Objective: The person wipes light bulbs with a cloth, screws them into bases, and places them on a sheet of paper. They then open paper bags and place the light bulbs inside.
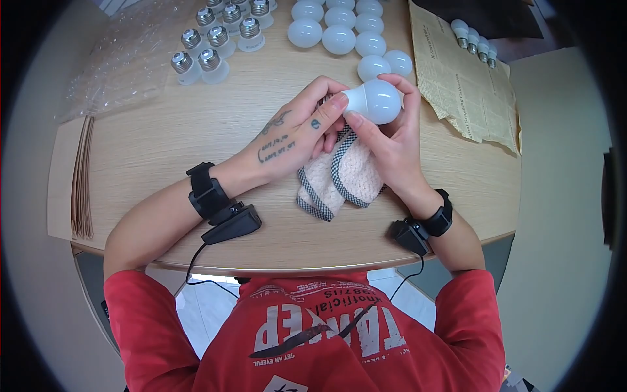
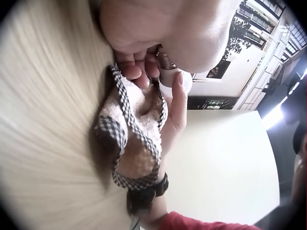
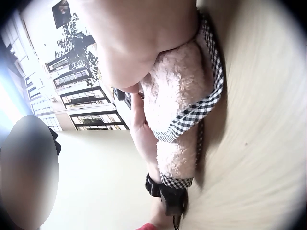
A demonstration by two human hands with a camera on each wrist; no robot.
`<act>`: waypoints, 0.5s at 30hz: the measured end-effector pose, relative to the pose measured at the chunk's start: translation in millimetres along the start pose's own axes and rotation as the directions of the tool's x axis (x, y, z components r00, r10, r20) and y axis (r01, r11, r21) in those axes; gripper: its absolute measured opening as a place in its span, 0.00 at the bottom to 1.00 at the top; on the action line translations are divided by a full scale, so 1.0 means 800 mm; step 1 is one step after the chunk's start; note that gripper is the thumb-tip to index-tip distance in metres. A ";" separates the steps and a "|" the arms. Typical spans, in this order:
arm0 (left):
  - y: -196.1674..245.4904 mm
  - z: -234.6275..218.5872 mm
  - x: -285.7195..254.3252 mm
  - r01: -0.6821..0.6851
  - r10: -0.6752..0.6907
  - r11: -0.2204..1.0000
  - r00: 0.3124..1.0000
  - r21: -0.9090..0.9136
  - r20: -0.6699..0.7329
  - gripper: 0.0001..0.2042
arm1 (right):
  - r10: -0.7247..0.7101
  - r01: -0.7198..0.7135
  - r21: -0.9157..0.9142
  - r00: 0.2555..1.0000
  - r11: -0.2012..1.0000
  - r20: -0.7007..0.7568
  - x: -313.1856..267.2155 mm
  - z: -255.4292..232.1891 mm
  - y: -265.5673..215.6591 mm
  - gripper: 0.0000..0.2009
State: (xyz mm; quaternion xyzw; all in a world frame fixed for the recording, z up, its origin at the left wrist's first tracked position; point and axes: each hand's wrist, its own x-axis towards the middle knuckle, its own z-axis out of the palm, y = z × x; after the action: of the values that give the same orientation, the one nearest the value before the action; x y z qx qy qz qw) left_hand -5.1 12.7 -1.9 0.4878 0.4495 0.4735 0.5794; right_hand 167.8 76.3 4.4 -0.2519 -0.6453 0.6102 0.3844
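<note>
A white light bulb is held between both hands over the table, its round globe to the right. My left hand grips the neck end, the thumb lying on the white collar. From the other side my right hand holds it, thumb at the neck and fingers around the globe. A pale fluffy cloth with black-and-white checked edging hangs beneath the hands. In the left wrist view the metal screw base shows beside the curled left fingers. The cloth covers much of the right wrist view, hiding the right fingers.
Several bulbs stand screw base up at back left, and several round white bulbs at back centre. Brown printed paper lies right, with small bulbs on it. Bubble wrap and folded brown paper are left.
</note>
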 end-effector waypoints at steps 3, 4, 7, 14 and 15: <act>0.003 0.000 0.000 0.002 -0.002 0.999 1.000 0.037 0.008 0.21 | 0.002 -0.002 0.013 0.999 1.000 -0.043 0.001 -0.001 0.002 0.31; 0.004 0.000 -0.001 0.000 0.000 0.999 1.000 0.048 0.010 0.22 | 0.015 -0.014 0.025 0.999 1.000 -0.048 0.002 -0.001 0.003 0.31; 0.002 0.001 0.000 -0.001 0.000 0.998 1.000 0.065 0.017 0.24 | 0.036 -0.034 0.044 0.998 0.998 -0.060 0.002 -0.003 0.002 0.32; 0.010 0.004 -0.002 0.010 -0.014 0.995 0.999 0.103 0.041 0.23 | -0.054 0.053 -0.019 0.996 0.998 -0.075 0.002 -0.007 0.004 0.34; 0.012 0.004 -0.003 0.003 -0.007 0.996 0.999 0.087 0.042 0.23 | -0.076 0.074 -0.033 0.994 0.997 -0.082 0.002 -0.009 0.005 0.34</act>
State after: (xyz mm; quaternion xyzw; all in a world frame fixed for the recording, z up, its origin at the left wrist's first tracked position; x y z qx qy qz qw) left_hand -3.6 11.0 8.2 0.5212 0.4585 0.4416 0.5684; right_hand 171.7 82.4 0.3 -0.2584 -0.6469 0.5745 0.4298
